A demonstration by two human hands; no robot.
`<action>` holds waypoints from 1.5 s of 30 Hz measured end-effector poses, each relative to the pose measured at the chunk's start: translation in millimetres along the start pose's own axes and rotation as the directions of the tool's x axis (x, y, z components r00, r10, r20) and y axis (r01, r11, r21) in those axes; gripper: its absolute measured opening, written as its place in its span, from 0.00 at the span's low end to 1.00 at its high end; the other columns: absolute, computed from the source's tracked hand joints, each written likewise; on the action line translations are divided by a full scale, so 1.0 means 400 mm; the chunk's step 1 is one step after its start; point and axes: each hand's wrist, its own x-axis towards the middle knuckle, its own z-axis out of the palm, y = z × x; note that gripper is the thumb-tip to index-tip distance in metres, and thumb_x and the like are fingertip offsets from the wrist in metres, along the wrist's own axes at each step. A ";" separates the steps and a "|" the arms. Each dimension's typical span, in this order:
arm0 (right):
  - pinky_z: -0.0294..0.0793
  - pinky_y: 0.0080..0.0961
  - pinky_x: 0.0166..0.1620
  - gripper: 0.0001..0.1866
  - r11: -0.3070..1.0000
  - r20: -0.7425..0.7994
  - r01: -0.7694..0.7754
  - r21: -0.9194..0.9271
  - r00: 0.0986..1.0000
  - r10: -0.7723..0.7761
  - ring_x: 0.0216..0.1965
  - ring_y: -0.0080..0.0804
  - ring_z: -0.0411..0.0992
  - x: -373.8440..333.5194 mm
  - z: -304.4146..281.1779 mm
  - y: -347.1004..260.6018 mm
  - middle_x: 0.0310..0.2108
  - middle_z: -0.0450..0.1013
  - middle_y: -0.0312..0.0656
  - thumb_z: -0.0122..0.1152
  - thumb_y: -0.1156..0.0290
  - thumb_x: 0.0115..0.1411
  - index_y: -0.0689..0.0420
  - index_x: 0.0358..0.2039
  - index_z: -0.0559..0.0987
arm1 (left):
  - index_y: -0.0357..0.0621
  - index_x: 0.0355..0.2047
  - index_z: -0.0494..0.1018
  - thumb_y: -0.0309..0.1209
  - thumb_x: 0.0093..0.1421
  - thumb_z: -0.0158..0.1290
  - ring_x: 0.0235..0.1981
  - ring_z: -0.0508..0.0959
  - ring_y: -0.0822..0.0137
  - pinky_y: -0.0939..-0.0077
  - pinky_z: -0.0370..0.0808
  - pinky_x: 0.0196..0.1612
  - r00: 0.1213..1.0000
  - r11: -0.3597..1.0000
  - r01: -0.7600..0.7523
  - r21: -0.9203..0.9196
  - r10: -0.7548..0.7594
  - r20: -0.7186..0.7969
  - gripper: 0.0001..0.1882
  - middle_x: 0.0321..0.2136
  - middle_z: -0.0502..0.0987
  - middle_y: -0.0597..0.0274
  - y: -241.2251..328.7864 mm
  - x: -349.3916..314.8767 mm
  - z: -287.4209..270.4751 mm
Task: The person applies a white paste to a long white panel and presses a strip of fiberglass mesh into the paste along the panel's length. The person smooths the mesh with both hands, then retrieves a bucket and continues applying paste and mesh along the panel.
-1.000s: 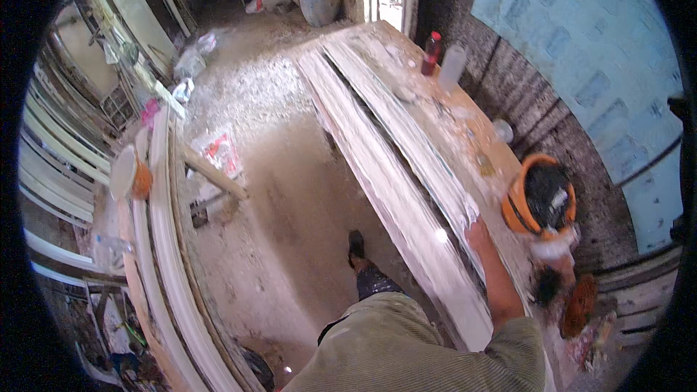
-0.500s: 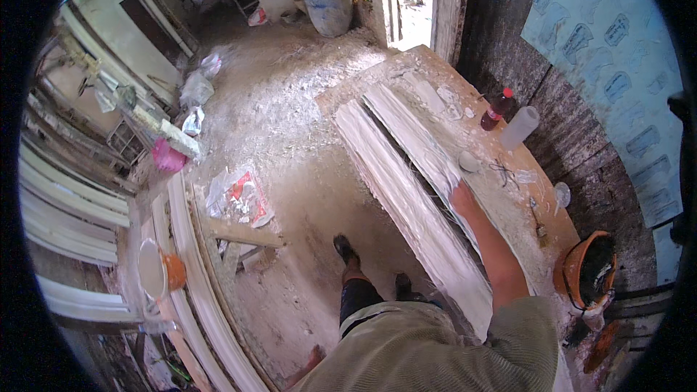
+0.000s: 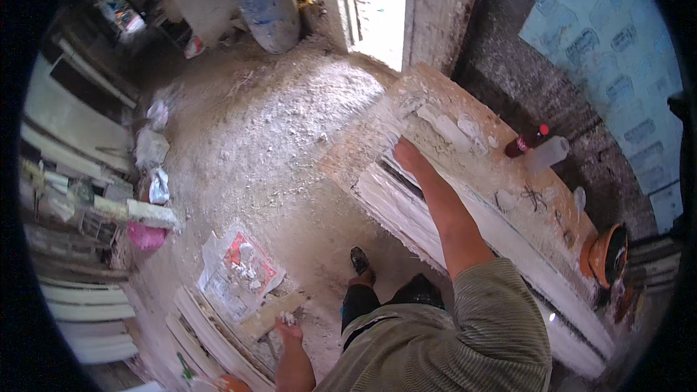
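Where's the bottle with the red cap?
In the head view, the red-capped bottle is toward the right, at the wall-side edge of the table, next to the cloudy white bottle and to the right of the person's right hand.

My shirt (image 3: 501,312) is olive, finely striped; the long strips (image 3: 396,207) are off-white, the tabletop (image 3: 465,98) tan smeared white, the bucket (image 3: 597,258) orange, the drum (image 3: 270,14) blue with pale smears.

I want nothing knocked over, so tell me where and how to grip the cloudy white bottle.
Grip the cloudy white bottle around the middle of its body, probably best from the near side with the right hand. The body is long and straight-sided, and the red-capped bottle stands close on the far side, while the near side looks free.
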 end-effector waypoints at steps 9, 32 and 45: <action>0.74 0.44 0.45 0.11 0.976 0.044 -0.200 -0.082 0.978 0.204 0.36 0.50 0.74 -0.436 -0.055 0.093 0.31 0.76 0.52 0.55 0.66 0.53 0.58 0.22 0.80 | 0.46 0.61 0.64 0.50 0.64 0.45 0.58 0.67 0.62 0.61 0.61 0.60 0.983 0.973 -0.175 0.150 0.163 0.091 0.31 0.60 0.66 0.58 0.114 0.048 0.324; 0.76 0.45 0.46 0.15 0.443 -0.083 -0.881 0.168 0.435 0.897 0.45 0.49 0.74 -0.989 -0.266 0.717 0.38 0.74 0.51 0.61 0.63 0.56 0.63 0.36 0.80 | 0.39 0.59 0.67 0.39 0.67 0.47 0.52 0.72 0.68 0.74 0.66 0.58 0.821 0.645 -0.395 0.654 -0.071 0.566 0.24 0.53 0.73 0.60 -0.187 -0.225 0.823; 0.76 0.44 0.41 0.15 0.520 -0.251 -0.772 0.366 0.457 0.854 0.39 0.52 0.76 -1.029 -0.336 0.842 0.33 0.76 0.53 0.65 0.63 0.52 0.62 0.33 0.81 | 0.42 0.58 0.64 0.47 0.64 0.47 0.51 0.67 0.68 0.71 0.59 0.59 0.881 0.876 -0.392 0.280 0.271 0.387 0.28 0.55 0.67 0.61 -0.091 -0.270 1.086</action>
